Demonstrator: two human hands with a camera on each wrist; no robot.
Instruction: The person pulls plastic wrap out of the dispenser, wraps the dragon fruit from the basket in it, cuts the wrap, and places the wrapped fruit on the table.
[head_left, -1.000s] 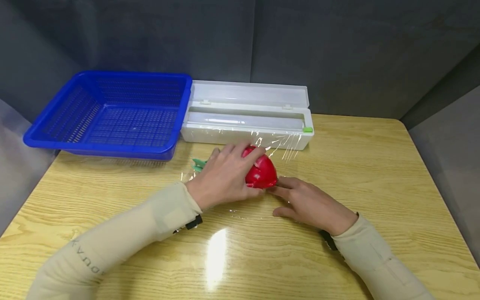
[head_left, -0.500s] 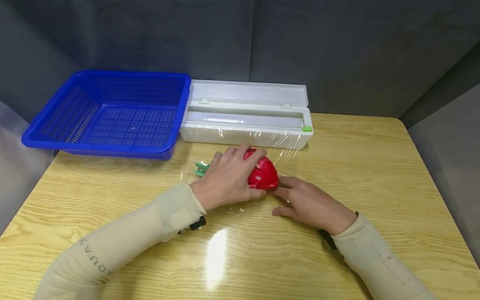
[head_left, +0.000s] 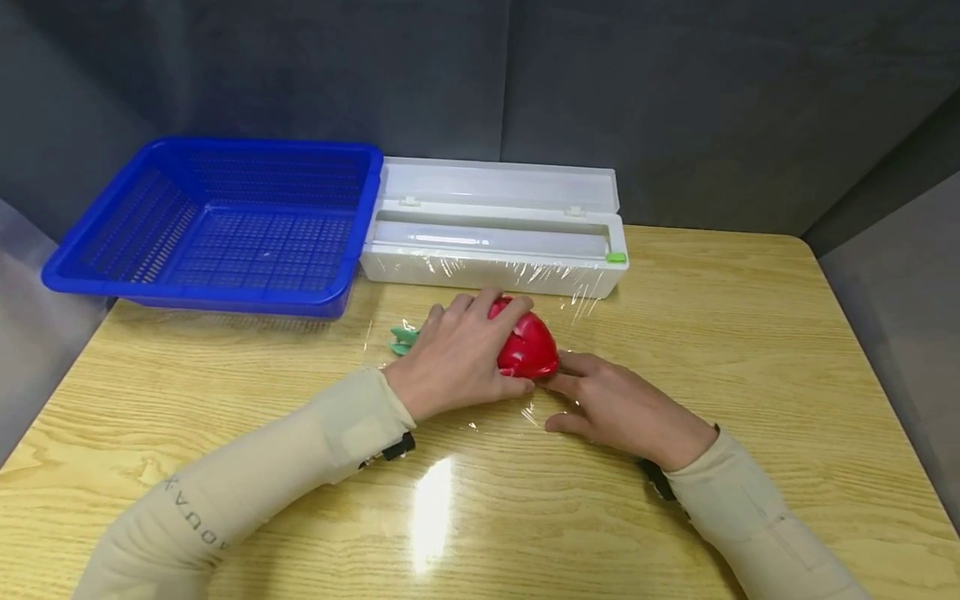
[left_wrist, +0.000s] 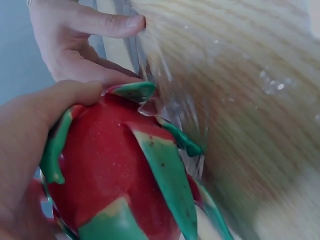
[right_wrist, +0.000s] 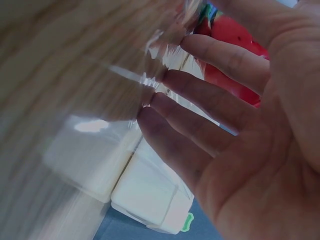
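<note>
I see the left hand (head_left: 453, 354), curled round the red fruit (head_left: 531, 346), has edged it slightly nearer the right hand (head_left: 611, 402), fingers extended at clear film (right_wrist: 91, 124), apparently settling it.

You have a shiny red fruit (head_left: 531, 346), green-scaled, on its side, leafy end to the left; your clear film (right_wrist: 91, 125), creased and glinting, spreads around it and stretches to the far side

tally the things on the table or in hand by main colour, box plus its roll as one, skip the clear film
Blue: 1 (basket)
White: 1 (box)
Red: 1 (fruit, with green tips)
Total: 3
</note>
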